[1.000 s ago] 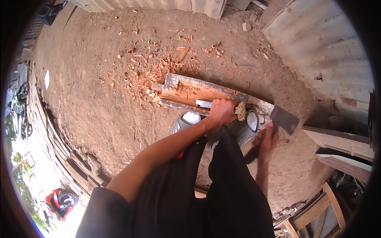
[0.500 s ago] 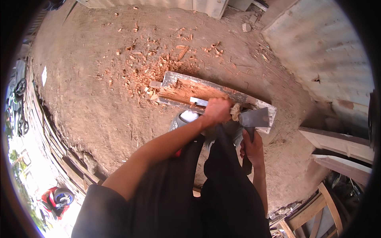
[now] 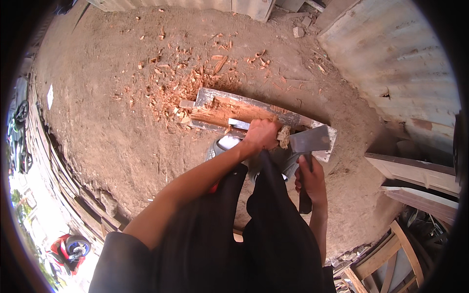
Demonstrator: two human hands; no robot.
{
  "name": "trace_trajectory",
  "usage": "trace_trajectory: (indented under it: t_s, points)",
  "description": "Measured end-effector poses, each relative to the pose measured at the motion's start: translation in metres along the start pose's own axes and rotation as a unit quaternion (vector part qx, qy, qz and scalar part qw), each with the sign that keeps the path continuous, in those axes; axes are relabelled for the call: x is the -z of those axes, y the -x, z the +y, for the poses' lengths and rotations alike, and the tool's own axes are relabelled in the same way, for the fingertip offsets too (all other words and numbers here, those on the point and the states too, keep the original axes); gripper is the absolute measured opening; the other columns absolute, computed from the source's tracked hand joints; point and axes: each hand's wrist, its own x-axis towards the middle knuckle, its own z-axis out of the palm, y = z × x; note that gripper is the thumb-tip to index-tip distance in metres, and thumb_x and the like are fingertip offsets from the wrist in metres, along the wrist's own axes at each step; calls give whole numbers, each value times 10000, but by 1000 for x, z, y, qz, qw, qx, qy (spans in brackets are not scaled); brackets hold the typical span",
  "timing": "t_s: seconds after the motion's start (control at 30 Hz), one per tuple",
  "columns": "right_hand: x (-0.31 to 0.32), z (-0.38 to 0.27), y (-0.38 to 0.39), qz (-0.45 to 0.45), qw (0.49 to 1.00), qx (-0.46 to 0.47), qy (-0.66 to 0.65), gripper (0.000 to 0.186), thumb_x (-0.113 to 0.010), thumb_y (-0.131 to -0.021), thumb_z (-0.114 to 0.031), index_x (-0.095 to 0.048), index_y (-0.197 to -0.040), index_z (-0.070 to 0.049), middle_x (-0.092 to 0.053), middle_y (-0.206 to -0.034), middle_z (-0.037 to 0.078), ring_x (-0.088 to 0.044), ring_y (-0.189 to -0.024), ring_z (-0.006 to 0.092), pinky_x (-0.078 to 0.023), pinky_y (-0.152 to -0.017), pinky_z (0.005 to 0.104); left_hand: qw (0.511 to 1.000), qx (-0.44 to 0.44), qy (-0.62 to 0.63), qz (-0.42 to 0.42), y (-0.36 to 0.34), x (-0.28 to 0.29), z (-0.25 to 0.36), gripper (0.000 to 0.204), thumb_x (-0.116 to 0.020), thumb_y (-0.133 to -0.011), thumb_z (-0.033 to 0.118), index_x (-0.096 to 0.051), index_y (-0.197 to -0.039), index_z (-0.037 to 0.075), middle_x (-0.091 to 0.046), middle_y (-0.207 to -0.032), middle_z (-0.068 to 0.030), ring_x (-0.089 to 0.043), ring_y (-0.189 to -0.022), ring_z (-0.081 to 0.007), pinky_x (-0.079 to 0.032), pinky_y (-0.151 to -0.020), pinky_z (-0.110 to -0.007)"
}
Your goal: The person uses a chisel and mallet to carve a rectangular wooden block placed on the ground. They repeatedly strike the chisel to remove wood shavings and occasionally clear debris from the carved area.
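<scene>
My left hand (image 3: 264, 134) is closed around a chisel, its flat metal blade (image 3: 238, 123) pointing left over a hollowed, reddish length of wood (image 3: 215, 115). The chisel's frayed, mushroomed handle end (image 3: 283, 137) sticks out on the right of my fist. My right hand (image 3: 312, 180) grips the dark handle of a hatchet. The hatchet head (image 3: 311, 139) sits close to the chisel's butt, blunt side toward it and wide edge to the right; I cannot tell whether they touch. Worn grey-white paint covers the wood's rim, and my fist hides part of the hollow.
Wood chips (image 3: 171, 93) lie thickly on the dirt floor beyond the wood's left end. My shoe (image 3: 213, 148) is against its near side. Corrugated metal sheeting (image 3: 391, 58) stands at the right, with planks (image 3: 415, 171) and a wooden frame (image 3: 388, 259) lower down. A red motorbike (image 3: 66, 251) is outside at lower left.
The whole view has shifted slightly left. The hatchet head has risen a little and tilted beside the chisel's butt. Both hands keep their holds.
</scene>
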Motion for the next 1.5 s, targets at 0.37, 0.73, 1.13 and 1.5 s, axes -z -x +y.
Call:
trace_trajectory:
  t_s: [0.37, 0.73, 1.13, 1.5]
  points:
    - [-16, 12, -3, 164, 981, 48, -90, 313, -557, -1094, -375, -523, -1062, -66, -507, -685, 27, -530, -485, 120, -445, -413, 308, 999, -2, -9, 33, -3, 0, -2, 322, -731, -751, 244, -745, -1052, 130, -759, -879, -186, -747, -875, -381, -572, -798, -500]
    - [-10, -1, 3, 177, 967, 38, -177, 355, -540, -1085, -452, -537, -1034, -100, -466, -675, 4, -477, -471, 102, -400, -400, 278, 1000, 14, -9, -24, -2, 10, 2, 330, -724, -800, 258, -750, -1097, 118, -758, -958, -218, -743, -966, -399, -564, -876, -515]
    - [24, -5, 1, 74, 991, -28, -104, 334, -640, -1040, -389, -598, -1168, -84, -526, -696, 9, -497, -492, 97, -405, -423, 279, 1000, 0, -29, 7, -2, 4, -5, 311, -757, -756, 281, -746, -1031, 138, -757, -873, -186, -744, -882, -378, -574, -812, -505]
    - [35, 41, 17, 94, 991, 39, -82, 229, -724, -996, -197, -593, -1128, -65, -577, -740, 34, -559, -565, 120, -455, -502, 293, 998, -15, -52, -17, 5, 2, -6, 358, -740, -758, 293, -763, -1084, 147, -770, -915, -181, -755, -883, -365, -591, -812, -487]
